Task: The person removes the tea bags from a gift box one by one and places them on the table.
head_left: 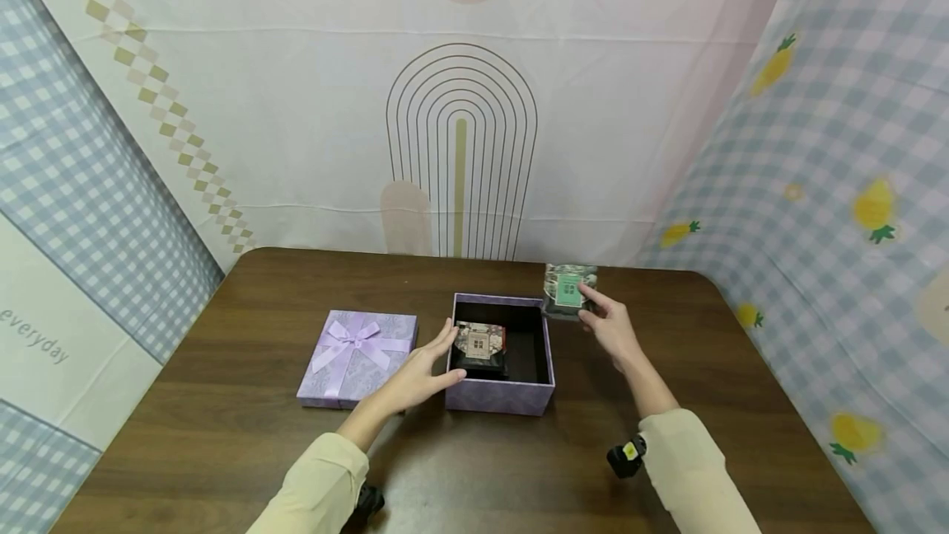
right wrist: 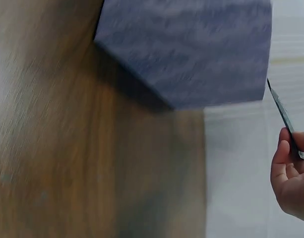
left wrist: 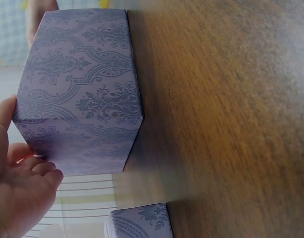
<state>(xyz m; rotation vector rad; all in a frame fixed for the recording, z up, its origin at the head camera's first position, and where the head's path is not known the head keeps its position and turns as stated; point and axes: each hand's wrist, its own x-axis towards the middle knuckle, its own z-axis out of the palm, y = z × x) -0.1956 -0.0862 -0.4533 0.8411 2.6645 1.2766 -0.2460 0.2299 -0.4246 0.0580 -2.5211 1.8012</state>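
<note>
My right hand pinches a flat sachet with a green label between thumb and fingers, raised at the far right corner of the purple box. In the right wrist view the sachet is seen edge-on, standing up from the fingers beside the box wall. At the box's left side rests my left hand, its thumb at the near corner and its fingers spread along the rim. Inside, in the left part of the box, lie dark sachets, the top one with a beige label. The right part shows the black lining.
Left of the box lies its purple lid with a ribbon bow. Everything stands on a brown wooden table. A patterned white cloth hangs behind the far edge, and checked cloths hang at both sides.
</note>
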